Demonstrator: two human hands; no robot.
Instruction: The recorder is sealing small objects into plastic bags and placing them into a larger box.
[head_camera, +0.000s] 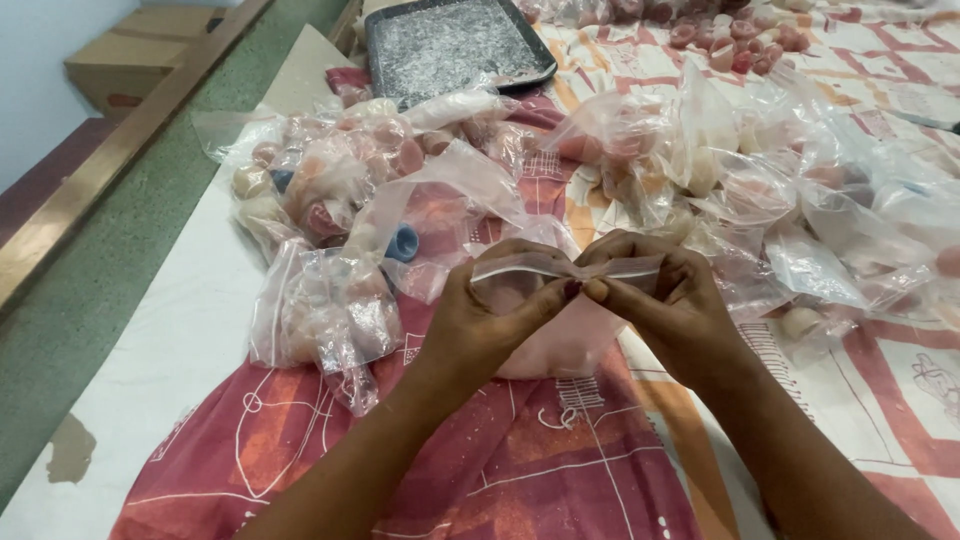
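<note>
A small clear zip bag (565, 335) with pink contents sits between both hands at the middle of the view. My left hand (490, 310) pinches the left part of its zip strip. My right hand (665, 305) pinches the right part, thumb and forefinger meeting the left hand's at the strip's middle. The bag's body hangs below the fingers over a red and white patterned cloth (540, 470).
Many clear bags of pink and cream pieces lie heaped at left (330, 200) and right (790, 190). A dark tray (455, 45) sits at the back. Loose pink pieces (745, 40) lie far right. A white table edge (170, 340) and cardboard box (130, 55) are at left.
</note>
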